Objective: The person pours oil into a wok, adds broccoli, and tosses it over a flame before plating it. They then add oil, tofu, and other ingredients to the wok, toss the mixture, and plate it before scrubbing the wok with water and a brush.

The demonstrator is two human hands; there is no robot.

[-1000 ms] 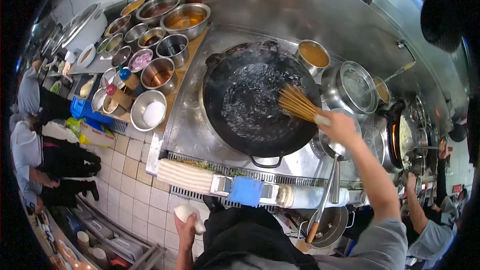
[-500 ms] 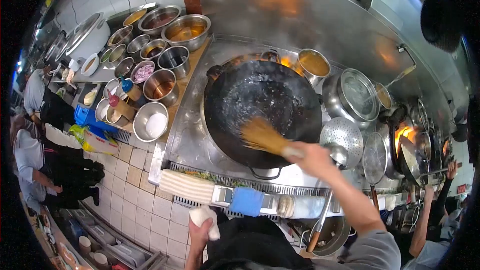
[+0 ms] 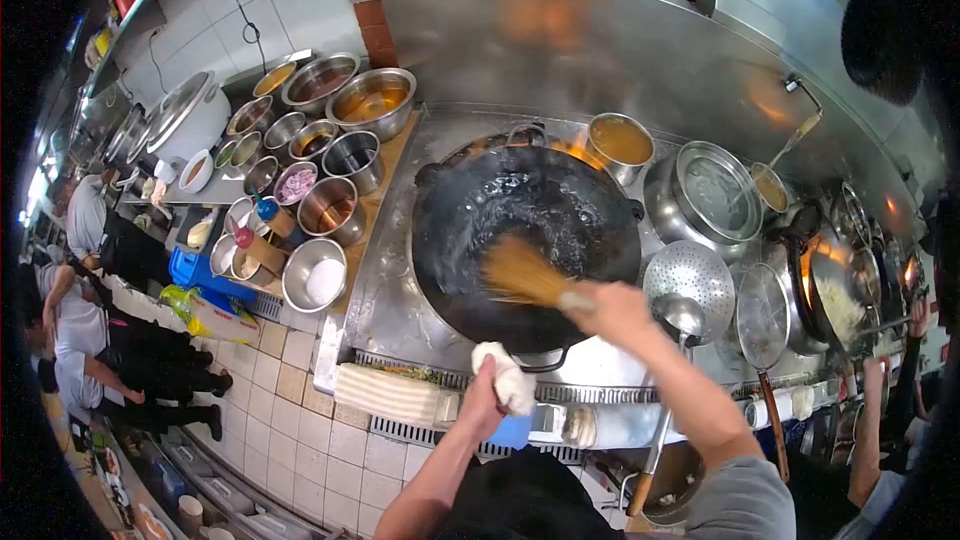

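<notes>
A bamboo wok brush [image 3: 522,272] is gripped by its handle in my right hand [image 3: 615,312], its bristles down inside the black wok [image 3: 450,280]. Dark, bubbling water lies in the wok, and flames show behind its far rim. My left hand [image 3: 482,405] is closed around a bunched white cloth [image 3: 508,380], held near the wok's front loop handle [image 3: 545,365]. Right of the wok lie a perforated strainer [image 3: 690,275] and a steel ladle [image 3: 680,315], with the ladle's bowl overlapping the strainer.
Steel bowls of sauces and ingredients, such as sliced onion [image 3: 296,185], crowd the left counter. A lidded pot [image 3: 715,195] and a mesh skimmer [image 3: 762,315] stand on the right. Folded towels [image 3: 385,392] line the stove's front rail. Other people [image 3: 85,325] stand at left; another cooks at far right.
My left hand has risen with the white cloth toward the wok's front edge. My right hand still holds the brush in the wok. The view has shifted slightly.
</notes>
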